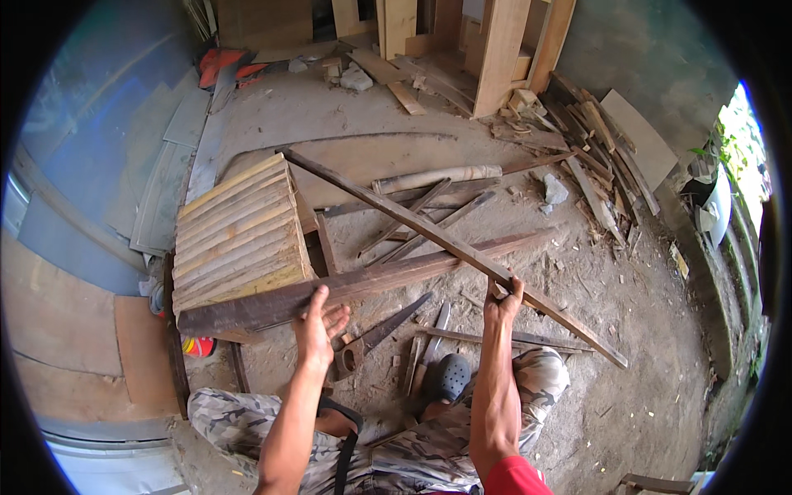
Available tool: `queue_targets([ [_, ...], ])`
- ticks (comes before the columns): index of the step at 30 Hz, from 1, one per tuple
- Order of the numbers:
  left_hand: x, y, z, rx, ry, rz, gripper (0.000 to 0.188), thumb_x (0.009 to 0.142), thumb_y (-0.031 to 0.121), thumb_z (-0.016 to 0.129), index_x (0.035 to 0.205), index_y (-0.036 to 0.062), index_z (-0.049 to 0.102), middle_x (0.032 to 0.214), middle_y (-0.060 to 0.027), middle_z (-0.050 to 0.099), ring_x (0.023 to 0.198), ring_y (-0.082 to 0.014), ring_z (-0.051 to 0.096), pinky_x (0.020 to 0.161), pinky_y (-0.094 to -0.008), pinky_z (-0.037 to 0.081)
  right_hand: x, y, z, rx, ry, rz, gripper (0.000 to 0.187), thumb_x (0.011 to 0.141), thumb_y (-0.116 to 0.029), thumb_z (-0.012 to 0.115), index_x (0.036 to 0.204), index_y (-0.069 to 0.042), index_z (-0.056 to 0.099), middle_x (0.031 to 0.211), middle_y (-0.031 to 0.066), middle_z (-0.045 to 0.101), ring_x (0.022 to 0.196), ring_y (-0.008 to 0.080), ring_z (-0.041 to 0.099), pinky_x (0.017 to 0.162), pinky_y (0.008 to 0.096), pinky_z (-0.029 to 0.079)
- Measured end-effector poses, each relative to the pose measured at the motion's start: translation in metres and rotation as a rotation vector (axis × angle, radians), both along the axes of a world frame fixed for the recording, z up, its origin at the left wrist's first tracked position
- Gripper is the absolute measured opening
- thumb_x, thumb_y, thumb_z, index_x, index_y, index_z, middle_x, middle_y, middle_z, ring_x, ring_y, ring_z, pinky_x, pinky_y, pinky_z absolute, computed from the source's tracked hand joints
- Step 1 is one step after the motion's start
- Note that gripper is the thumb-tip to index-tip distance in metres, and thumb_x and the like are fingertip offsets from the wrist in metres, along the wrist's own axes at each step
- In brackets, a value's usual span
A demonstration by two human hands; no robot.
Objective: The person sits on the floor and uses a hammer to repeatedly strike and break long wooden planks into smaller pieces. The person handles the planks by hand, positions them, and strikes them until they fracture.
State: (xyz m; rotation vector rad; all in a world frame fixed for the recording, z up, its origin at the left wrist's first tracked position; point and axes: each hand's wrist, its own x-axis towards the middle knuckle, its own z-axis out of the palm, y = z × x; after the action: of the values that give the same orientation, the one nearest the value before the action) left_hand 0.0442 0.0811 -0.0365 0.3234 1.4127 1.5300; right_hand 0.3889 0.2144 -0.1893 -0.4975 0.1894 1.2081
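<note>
My right hand is closed around a long, narrow wooden batten. The batten runs slantwise from the slatted wooden top's far corner down to the right. My left hand has its fingers spread and its thumb up against the near side of a dark, thick plank. That plank lies along the near edge of the slatted wooden top, its other end reaching right beneath the batten. A handsaw with a wooden handle lies on the ground just beyond my knees.
Loose wood strips and a pale pole lie beyond the plank. Scrap boards are heaped by the right wall. Wooden frames stand at the back. A red and yellow container sits beside the slatted top's legs.
</note>
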Motion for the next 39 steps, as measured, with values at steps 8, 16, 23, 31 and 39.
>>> queue_targets([
  [8, 0.005, -0.014, -0.070, -0.113, -0.287, 0.085, 0.067, 0.089, 0.043, 0.064, 0.133, -0.0018, 0.043, 0.118, -0.0160, 0.057, 0.095, -0.0264, 0.065, 0.083, -0.0392, 0.057, -0.006, -0.002, -0.021, 0.011, 0.040, 0.023, 0.042, 0.084, -0.013, 0.057, 0.122, 0.005, 0.052, 0.110, 0.0136, 0.060, 0.107, 0.0285, 0.059, 0.093, 0.0451, 0.054],
  [16, 0.005, -0.016, -0.145, -0.316, -0.320, -0.094, 0.060, 0.093, 0.052, 0.053, 0.124, 0.0000, 0.053, 0.116, -0.0121, 0.063, 0.099, -0.0238, 0.064, 0.087, -0.0411, 0.056, 0.014, -0.021, -0.031, -0.087, -0.110, 0.029, 0.034, 0.083, -0.016, 0.062, 0.113, 0.001, 0.062, 0.101, 0.0094, 0.065, 0.091, 0.0231, 0.064, 0.080, 0.0375, 0.056],
  [23, 0.027, 0.009, -0.088, -0.378, 0.367, -0.834, 0.047, 0.088, 0.053, 0.065, 0.076, 0.0081, 0.064, 0.068, -0.0026, 0.064, 0.062, -0.0129, 0.065, 0.053, -0.0288, 0.052, 0.052, -0.038, -0.007, -0.021, -0.120, -0.040, 0.039, 0.081, -0.017, 0.064, 0.114, 0.003, 0.061, 0.110, 0.0137, 0.063, 0.107, 0.0276, 0.059, 0.094, 0.0441, 0.051],
  [31, 0.071, 0.128, -0.035, 0.372, 1.911, -0.897, 0.084, 0.073, 0.037, 0.079, 0.142, 0.0114, 0.041, 0.145, -0.0180, 0.041, 0.137, -0.0328, 0.036, 0.116, -0.0516, 0.027, 0.059, -0.057, 0.064, 0.024, -0.294, -0.048, 0.050, 0.086, -0.021, 0.061, 0.127, 0.006, 0.054, 0.128, 0.0162, 0.059, 0.117, 0.0272, 0.057, 0.098, 0.0432, 0.049],
  [39, 0.081, 0.165, -0.060, 0.117, 1.420, -1.494, 0.063, 0.068, 0.052, 0.080, 0.108, 0.0052, 0.067, 0.092, -0.0168, 0.071, 0.089, -0.0320, 0.068, 0.080, -0.0451, 0.053, 0.052, -0.049, 0.100, 0.105, -0.297, 0.049, 0.049, 0.088, -0.015, 0.060, 0.131, 0.007, 0.049, 0.131, 0.0174, 0.058, 0.121, 0.0299, 0.056, 0.105, 0.0400, 0.046],
])
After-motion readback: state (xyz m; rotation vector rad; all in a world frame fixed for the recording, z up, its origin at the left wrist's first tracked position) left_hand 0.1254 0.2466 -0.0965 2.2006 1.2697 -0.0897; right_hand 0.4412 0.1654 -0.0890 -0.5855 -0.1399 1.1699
